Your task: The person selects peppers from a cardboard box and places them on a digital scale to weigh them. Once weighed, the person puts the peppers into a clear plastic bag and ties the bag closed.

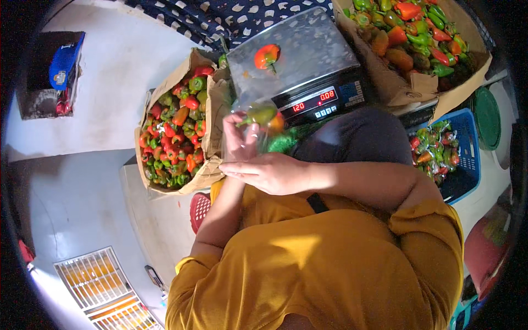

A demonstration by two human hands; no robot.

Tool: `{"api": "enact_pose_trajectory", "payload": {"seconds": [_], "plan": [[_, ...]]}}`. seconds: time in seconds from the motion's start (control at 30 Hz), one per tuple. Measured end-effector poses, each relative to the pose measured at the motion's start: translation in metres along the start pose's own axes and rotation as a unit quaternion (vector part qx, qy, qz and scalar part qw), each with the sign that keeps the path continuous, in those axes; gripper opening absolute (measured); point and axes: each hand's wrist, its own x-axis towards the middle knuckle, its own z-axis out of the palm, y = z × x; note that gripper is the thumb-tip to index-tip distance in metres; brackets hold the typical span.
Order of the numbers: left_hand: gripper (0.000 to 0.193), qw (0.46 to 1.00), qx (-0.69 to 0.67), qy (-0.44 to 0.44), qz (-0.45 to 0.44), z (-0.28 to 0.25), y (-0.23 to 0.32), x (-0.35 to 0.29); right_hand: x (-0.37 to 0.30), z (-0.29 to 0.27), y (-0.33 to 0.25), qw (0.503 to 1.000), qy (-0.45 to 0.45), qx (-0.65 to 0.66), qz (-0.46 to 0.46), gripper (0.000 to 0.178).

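A clear plastic bag [263, 142] with a green pepper [260, 114] and an orange-red pepper [276, 122] is held in front of the scale. My left hand [239, 136] has its fingers bent around the bag beside the green pepper; whether they are inside or outside the film is hard to tell. Just below, my right hand [275, 173] lies across my left wrist, its fingers held together at the bag's lower edge. On the metal pan of the digital scale [308, 55] sits a single red-orange pepper [267, 56]. The scale's display is lit red.
An open cardboard box [144, 171] of red and green peppers stands at left, another box [473, 66] at upper right. A blue basket [470, 148] holds bagged peppers, near a green round lid [487, 118]. Dark patterned cloth [231, 22] hangs behind the scale.
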Motion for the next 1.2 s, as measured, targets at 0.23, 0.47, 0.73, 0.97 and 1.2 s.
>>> {"api": "enact_pose_trajectory", "payload": {"seconds": [0.23, 0.47, 0.73, 0.97, 1.2], "plan": [[0.034, 0.924, -0.326, 0.046, -0.196, -0.023, -0.009, 0.085, 0.018, -0.038, 0.028, 0.966, 0.227, -0.101, 0.067, 0.052], [0.039, 0.928, -0.282, 0.118, -0.215, -0.021, -0.04, 0.083, 0.0, -0.064, 0.091, 0.882, 0.248, -0.239, 0.323, 0.051], [0.032, 0.933, -0.284, 0.093, -0.2, -0.036, -0.052, 0.068, 0.007, -0.042, 0.096, 0.837, 0.117, -0.395, 0.361, 0.037], [0.021, 0.921, -0.3, 0.15, -0.198, -0.04, -0.056, 0.056, 0.005, -0.041, 0.123, 0.841, 0.179, -0.431, 0.274, 0.013], [0.017, 0.995, 0.056, 0.031, -0.078, -0.001, -0.04, 0.051, 0.005, -0.041, 0.119, 0.854, 0.192, -0.385, 0.291, 0.009]]}}
